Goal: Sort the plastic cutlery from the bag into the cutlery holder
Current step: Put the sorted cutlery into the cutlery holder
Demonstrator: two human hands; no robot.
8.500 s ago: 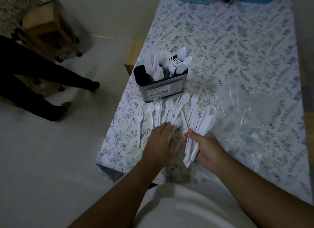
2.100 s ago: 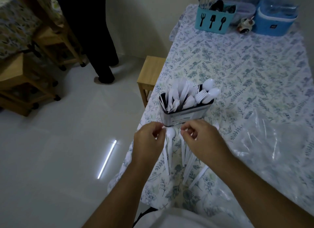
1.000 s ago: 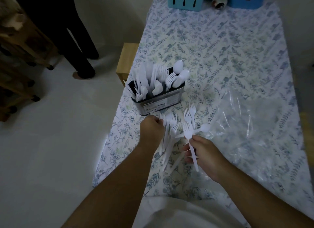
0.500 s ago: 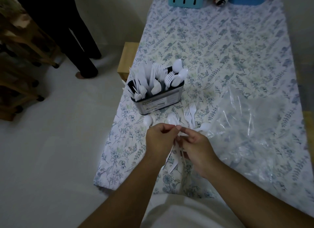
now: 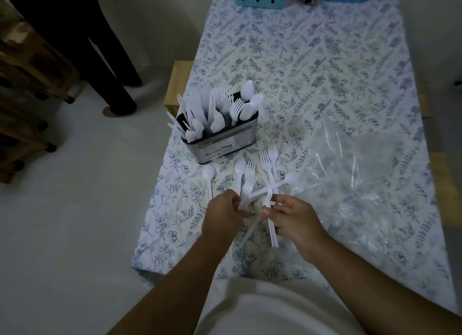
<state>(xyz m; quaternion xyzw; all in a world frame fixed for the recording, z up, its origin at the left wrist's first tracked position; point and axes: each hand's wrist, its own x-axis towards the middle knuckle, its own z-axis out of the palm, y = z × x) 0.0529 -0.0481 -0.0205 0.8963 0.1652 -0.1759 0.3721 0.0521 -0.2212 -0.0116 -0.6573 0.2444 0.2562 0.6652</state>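
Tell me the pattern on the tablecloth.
The tablecloth is white with blue-green leaf and flower sprigs, seen in the head view.

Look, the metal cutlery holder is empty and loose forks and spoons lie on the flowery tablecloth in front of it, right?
Not quite. The head view shows the metal cutlery holder already packed with white plastic cutlery standing upright. The rest holds: loose forks and spoons lie on the flowery tablecloth in front of it.
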